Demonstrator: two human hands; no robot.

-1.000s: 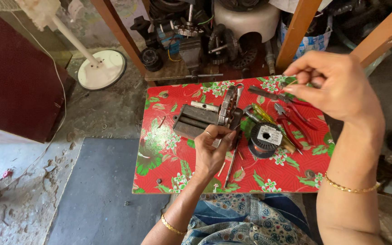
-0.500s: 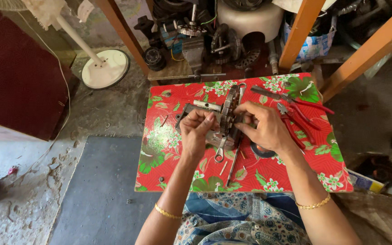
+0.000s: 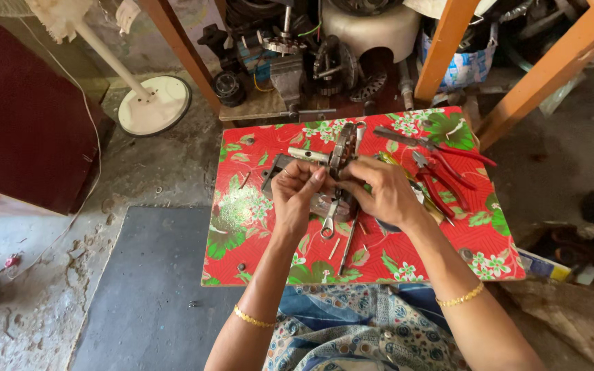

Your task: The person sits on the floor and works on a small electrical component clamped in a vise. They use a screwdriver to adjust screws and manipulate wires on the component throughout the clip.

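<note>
Rough concrete floor with a grey mat (image 3: 152, 288) at lower left; on it stands a small low table covered in a red floral oilcloth (image 3: 242, 220), which serves as the landmark below.

Near the centre of the oilcloth, both hands meet over a metal motor part. Left hand (image 3: 295, 191): fingers curled, thumb and fingertips pinched on the near side of a motor core (image 3: 342, 148), a ribbed, disc-like stack standing on edge with a short shaft (image 3: 307, 155) pointing left. Right hand (image 3: 383, 192): fingers closed on the same core from the right. Exact contact points under the fingers cannot be resolved. Core is held just above a grey metal housing (image 3: 276, 168) that lies on the cloth.

A combination spanner (image 3: 330, 223) lies below the hands, ring end toward the person. Red-handled pliers (image 3: 438, 182) lie right of the hands, with red-handled scissors (image 3: 424, 143) toward the cloth's far right corner. A small dark nut (image 3: 241, 266) sits near the cloth's front left edge.

Beyond the far edge: a wooden shelf crowded with motor parts (image 3: 297, 62). Far left of the table: a white fan base (image 3: 154, 104) on the floor. Gold bangles on both wrists.
</note>
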